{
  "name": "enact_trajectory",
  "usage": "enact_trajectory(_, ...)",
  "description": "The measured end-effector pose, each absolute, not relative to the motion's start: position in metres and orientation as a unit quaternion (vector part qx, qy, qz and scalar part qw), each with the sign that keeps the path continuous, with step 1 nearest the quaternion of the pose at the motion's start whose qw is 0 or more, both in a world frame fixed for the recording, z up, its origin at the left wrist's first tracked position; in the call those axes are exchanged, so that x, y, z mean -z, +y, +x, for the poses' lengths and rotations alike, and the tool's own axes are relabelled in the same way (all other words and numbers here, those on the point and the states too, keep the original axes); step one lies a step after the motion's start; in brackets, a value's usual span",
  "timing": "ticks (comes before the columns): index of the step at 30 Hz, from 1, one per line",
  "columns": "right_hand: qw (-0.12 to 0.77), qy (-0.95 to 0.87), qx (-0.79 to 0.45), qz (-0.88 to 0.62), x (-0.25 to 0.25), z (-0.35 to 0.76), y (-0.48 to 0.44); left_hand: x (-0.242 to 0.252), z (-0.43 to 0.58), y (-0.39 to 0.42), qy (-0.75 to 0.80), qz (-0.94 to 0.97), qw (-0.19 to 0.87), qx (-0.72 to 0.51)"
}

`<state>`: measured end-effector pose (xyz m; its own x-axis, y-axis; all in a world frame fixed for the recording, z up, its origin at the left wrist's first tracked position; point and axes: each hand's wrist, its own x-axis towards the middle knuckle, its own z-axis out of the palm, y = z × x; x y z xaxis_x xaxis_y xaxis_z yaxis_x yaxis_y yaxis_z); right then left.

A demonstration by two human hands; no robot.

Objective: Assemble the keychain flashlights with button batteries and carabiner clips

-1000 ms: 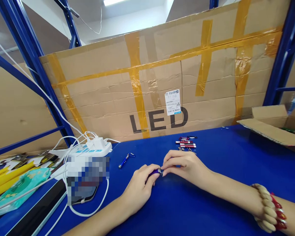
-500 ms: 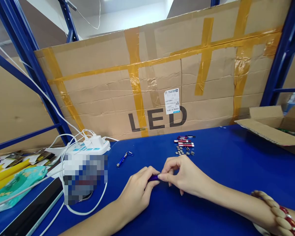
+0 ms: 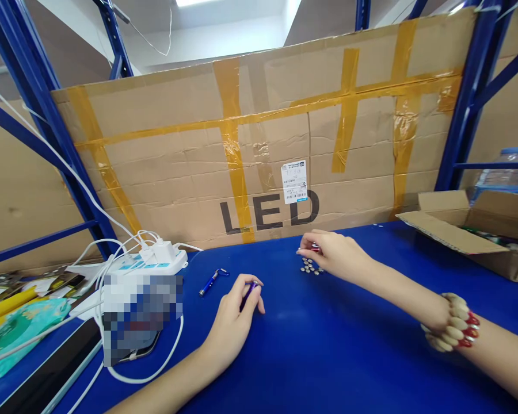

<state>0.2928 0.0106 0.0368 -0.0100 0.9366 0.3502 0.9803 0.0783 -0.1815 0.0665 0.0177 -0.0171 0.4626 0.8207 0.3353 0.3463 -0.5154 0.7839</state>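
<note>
My left hand (image 3: pixel 235 322) is closed around a small blue-purple metal tube (image 3: pixel 247 294), its open-looking end pointing up between thumb and fingers. Farther back on the blue table, my right hand (image 3: pixel 328 253) has its fingers bent round a red metal penlight (image 3: pixel 315 247). That hand hides most of the red penlights lying there. Just below its fingertips lies a cluster of silver button cells (image 3: pixel 308 267). Left of my left hand lies a blue penlight (image 3: pixel 210 283) with a small clip at its far end.
A white power strip (image 3: pixel 155 261) with plugs and tangled cables stands back left, beside a blurred-out object (image 3: pixel 142 316). A teal bag (image 3: pixel 21 336) lies at the far left. An open cardboard box (image 3: pixel 501 230) is at the right. A taped cardboard sheet (image 3: pixel 181 184) closes off the back.
My hands have come apart. The right one has let go of the blue-purple tube and reached back to the red penlights. My left hand keeps the tube, now tilted upward.
</note>
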Motion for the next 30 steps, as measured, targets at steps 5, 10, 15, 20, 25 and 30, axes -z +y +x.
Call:
enact_trajectory(5, 0.083, -0.671, 0.110, -0.729, -0.033, 0.318, 0.022, 0.020, 0.067, 0.023, 0.371, 0.763, 0.371, -0.378)
enact_trajectory(10, 0.012, -0.688, 0.129, -0.714, -0.026, 0.317, 0.025, 0.019, 0.067, 0.021, 0.363, 0.771, 0.383, -0.357)
enact_trajectory(15, -0.023, -0.680, 0.123, -0.723, -0.031, 0.312, 0.021, 0.017, 0.066, 0.019, 0.370, 0.772, 0.380, -0.350)
enact_trajectory(20, -0.059, -0.637, 0.095, -0.763, -0.036, 0.306, 0.015, 0.017, 0.066, 0.018, 0.365, 0.778, 0.372, -0.352)
enact_trajectory(25, -0.061, -0.634, 0.066, -0.768, -0.034, 0.303, 0.012, 0.015, 0.067, 0.016, 0.363, 0.772, 0.385, -0.352)
enact_trajectory(30, -0.014, -0.639, 0.045, -0.768, -0.028, 0.308, 0.015, 0.014, 0.066, 0.016, 0.366, 0.780, 0.362, -0.356)
